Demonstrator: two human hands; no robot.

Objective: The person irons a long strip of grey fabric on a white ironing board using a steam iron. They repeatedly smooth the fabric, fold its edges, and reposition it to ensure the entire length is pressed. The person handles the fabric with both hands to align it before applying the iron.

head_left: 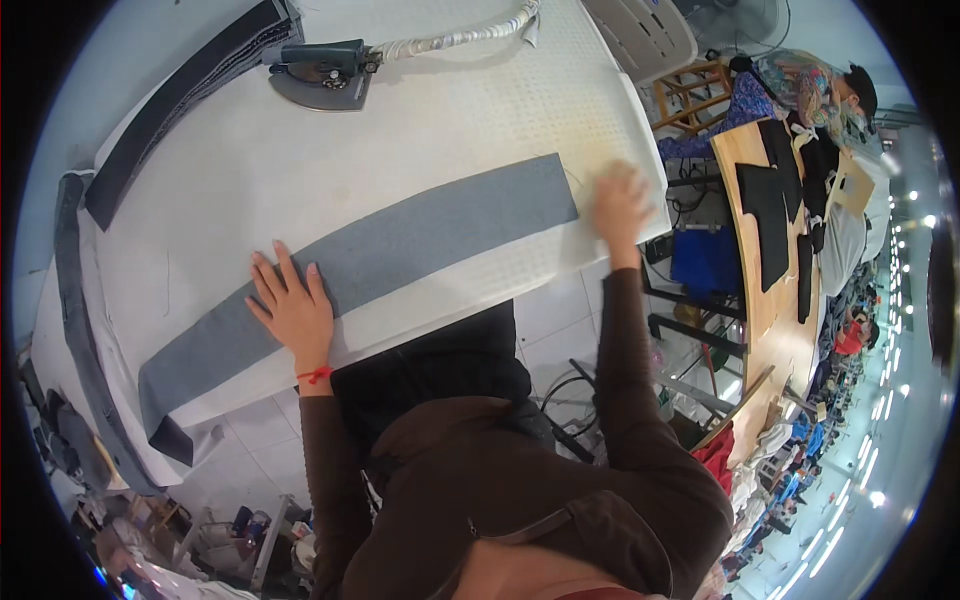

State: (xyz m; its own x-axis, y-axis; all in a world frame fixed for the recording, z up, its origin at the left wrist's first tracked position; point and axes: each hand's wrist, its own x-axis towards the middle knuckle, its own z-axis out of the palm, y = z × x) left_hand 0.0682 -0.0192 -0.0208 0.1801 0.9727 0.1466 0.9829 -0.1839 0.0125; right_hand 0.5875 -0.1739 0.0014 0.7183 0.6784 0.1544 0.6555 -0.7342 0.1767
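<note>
No packages, labels, signs or screens to be made out anywhere in view, neither on the white padded table nor among the work tables at the right (the far background is too small and blurred to tell)

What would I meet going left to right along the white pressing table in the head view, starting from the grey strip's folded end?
Folded end of the grey fabric strip → left hand flat on the strip → the strip's far end → right hand, blurred, on the white pressing table near its right edge.
</note>
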